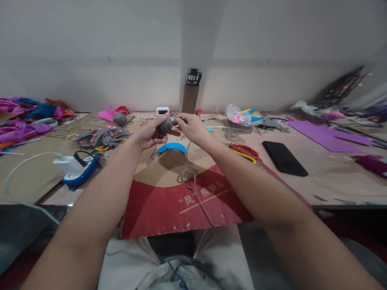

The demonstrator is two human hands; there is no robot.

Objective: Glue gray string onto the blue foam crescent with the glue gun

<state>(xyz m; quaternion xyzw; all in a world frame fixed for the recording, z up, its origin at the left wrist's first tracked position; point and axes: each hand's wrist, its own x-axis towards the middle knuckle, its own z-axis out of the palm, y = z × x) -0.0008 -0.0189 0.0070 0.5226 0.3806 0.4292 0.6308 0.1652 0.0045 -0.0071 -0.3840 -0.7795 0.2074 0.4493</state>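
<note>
plain grey wall [121, 32] with a vertical seam [180, 48], pale pinkish tabletop [326, 177] against it, soft dim light

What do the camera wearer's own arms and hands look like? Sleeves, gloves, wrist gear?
Left forearm and right forearm are bare, no sleeves in view. Left hand and right hand are ungloved. No watch, bracelet, cable or marking visible; rings too small to tell.
</note>
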